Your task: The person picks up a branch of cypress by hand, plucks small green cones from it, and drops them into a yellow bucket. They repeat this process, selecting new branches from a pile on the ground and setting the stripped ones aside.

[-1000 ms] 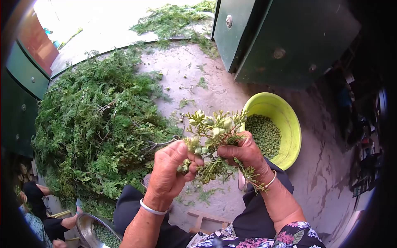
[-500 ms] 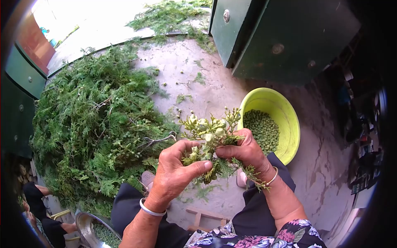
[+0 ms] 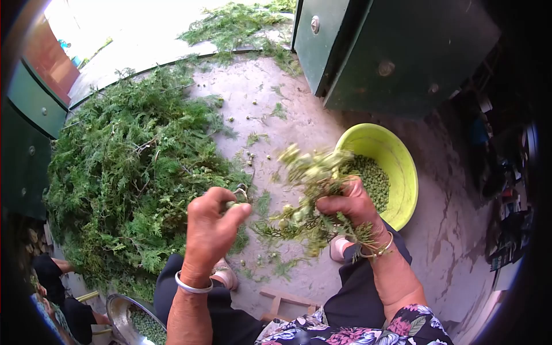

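Observation:
In my right hand (image 3: 352,204) I grip a leafy evergreen sprig (image 3: 307,215) bearing pale green cones, blurred by motion in its upper part. It is held between me and the bucket, over the floor. My left hand (image 3: 213,227) is apart from the sprig, to its left. Between its thumb and fingers a small green cone (image 3: 230,204) partly shows. Just behind the right hand stands a yellow-green bucket (image 3: 402,172) with many loose green cones (image 3: 371,181) inside.
A big heap of cut evergreen branches (image 3: 126,172) covers the floor at left. More branches (image 3: 236,26) lie by the doorway. Green metal doors (image 3: 402,57) stand behind the bucket. At lower left are a metal basin (image 3: 118,319) with cones and another person's legs (image 3: 75,310).
My left hand has drawn away from the sprig, down and to the left, with a small cone in its fingers. The sprig has shifted slightly right and swings in my right hand.

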`<state>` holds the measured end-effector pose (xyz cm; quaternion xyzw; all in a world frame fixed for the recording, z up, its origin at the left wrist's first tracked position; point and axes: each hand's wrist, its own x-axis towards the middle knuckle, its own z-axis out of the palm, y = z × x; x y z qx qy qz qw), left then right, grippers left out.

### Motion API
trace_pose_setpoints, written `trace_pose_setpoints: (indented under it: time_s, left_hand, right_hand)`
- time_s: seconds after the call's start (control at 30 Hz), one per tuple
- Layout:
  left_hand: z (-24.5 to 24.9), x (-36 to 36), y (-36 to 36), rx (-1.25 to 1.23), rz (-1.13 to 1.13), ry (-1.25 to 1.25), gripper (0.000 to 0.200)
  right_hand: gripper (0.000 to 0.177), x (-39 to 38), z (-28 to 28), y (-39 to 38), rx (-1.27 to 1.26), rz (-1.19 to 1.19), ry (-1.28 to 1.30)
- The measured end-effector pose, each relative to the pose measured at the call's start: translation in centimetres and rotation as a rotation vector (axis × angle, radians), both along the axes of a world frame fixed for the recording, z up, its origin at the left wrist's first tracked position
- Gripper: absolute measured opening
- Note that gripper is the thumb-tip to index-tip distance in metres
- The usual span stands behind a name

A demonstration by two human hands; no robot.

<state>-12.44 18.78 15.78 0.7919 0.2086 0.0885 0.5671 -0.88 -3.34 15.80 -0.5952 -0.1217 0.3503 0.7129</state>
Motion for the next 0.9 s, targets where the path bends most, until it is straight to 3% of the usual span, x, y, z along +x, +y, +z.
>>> trace_pose_setpoints:
  time_s: [0.07, 0.1, 0.17, 0.3, 0.33, 0.5, 0.57, 0.77, 0.83, 0.9]
  left_hand:
    - [0.7, 0.2, 0.2, -0.588, 0.062, -0.079, 0.009]
    - [0.7, 0.3, 0.0, -0.588, 0.057, -0.079, 0.009]
    - [0.7, 0.3, -0.5, -0.99, 0.12, -0.142, 0.012]
    - [0.0, 0.2, -0.8, -1.055, -0.032, -0.117, 0.024]
    - [0.2, 0.3, -1.1, -0.972, -0.05, -0.084, 0.027]
    - [-0.4, 1.1, -2.9, -0.915, -0.066, -0.042, 0.021]
    - [0.5, 1.2, -3.3, -1.04, -0.028, -0.047, 0.024]
    - [-0.7, 1.3, -3.4, -1.034, -0.057, -0.084, 0.035]
    - [-1.1, 1.4, -3.2, -1.265, -0.084, -0.079, 0.039]
    - [-0.9, 1.5, -3.3, -1.268, -0.105, -0.052, 0.045]
  right_hand:
    - [0.017, 0.2, 0.1, -0.4, 0.029, -0.074, 0.068]
    - [0.016, 0.1, 0.7, -0.4, -0.051, -0.094, 0.083]
    - [0.016, 0.1, 0.7, -0.4, -0.137, -0.113, 0.1]
    - [0.02, 0.1, 0.1, -0.3, -0.059, -0.111, 0.119]
    - [0.02, 0.0, 0.1, -0.3, -0.034, -0.106, 0.147]
    - [0.019, -0.3, 0.3, 0.8, 0.008, -0.083, 0.228]
    - [0.02, -0.3, 0.3, 0.9, 0.015, -0.084, 0.264]
    - [0.017, -0.5, 0.0, 1.2, -0.018, -0.109, 0.246]
    - [0.022, -0.3, -0.3, 1.0, 0.037, -0.047, 0.257]
    - [0.019, 0.3, -1.3, 0.7, -0.032, 0.043, 0.112]
